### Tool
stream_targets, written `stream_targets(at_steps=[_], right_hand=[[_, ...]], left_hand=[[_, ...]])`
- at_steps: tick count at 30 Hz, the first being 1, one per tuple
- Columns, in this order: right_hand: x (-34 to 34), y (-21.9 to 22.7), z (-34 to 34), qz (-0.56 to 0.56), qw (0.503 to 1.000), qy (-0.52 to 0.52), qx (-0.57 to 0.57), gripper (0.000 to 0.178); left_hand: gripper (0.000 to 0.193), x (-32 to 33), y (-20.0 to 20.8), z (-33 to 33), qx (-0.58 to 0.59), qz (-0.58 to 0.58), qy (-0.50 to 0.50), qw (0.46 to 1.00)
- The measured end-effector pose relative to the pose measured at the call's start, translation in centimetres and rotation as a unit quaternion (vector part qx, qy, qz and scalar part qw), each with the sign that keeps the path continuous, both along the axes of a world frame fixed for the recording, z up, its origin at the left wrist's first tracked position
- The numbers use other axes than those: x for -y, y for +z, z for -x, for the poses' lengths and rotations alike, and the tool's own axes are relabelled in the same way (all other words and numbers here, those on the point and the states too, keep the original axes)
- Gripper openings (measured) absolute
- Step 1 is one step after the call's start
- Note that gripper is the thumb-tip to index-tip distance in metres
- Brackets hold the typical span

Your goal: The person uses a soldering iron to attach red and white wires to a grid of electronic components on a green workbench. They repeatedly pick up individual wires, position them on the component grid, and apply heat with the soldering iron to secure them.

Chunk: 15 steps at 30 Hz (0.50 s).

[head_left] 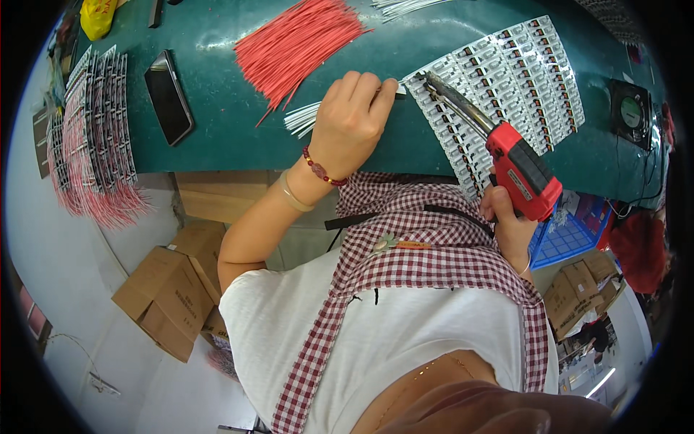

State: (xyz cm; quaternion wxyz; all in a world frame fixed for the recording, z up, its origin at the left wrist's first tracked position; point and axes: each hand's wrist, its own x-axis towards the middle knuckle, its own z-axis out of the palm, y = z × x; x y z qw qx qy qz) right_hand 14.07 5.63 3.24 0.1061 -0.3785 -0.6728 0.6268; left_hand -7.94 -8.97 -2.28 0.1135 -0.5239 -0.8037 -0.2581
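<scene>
Across the upper part of the view, a dark green table (pixel 231 153) stretches from side to side, in front of a person in a white shirt and checked apron (pixel 426 271). On its right half lies a large pale sheet of small parts (pixel 535 79), set in rows, its lower corner reaching the near edge. Near the table's top middle, a thick heap of red wires (pixel 300 47) lies slantwise. At the far left are layered strips of similar parts (pixel 94 123), with thin red wires trailing from their lower ends. Over the sheet slants a red and black hand tool (pixel 524 173) with a long metal front end, its tip near the sheet's upper left corner. The right hand (pixel 512 228) is closed around the tool's lower end. Left of the tip, the left hand (pixel 353 112) bends at the wrist, fingers curled and close together; whether they grip anything I cannot tell. Well left of that hand, a dark phone (pixel 170 101) lies on the table. Smallest, a bundle of white wires (pixel 301 119) lies just beside and partly behind the left hand, below the red heap
</scene>
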Motion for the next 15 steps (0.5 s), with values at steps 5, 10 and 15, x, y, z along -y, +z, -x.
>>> stream_targets(at_steps=[5, 10, 15], right_hand=[[0.0, -0.2, -0.5, 0.02, 0.999, -0.012, -0.022, 0.033], [-0.2, -0.6, -1.4, 0.026, 1.0, 0.005, -0.002, 0.031], [0.0, -0.6, -1.4, 0.024, 1.0, 0.009, 0.013, 0.026]], left_hand=[[0.031, 0.2, 0.4, 0.1, -0.031, -0.036, -0.009, 0.999], [0.033, 0.4, 0.1, -0.4, -0.002, -0.009, -0.037, 0.999], [0.032, 0.2, 0.0, -0.4, 0.001, -0.004, -0.052, 0.999]])
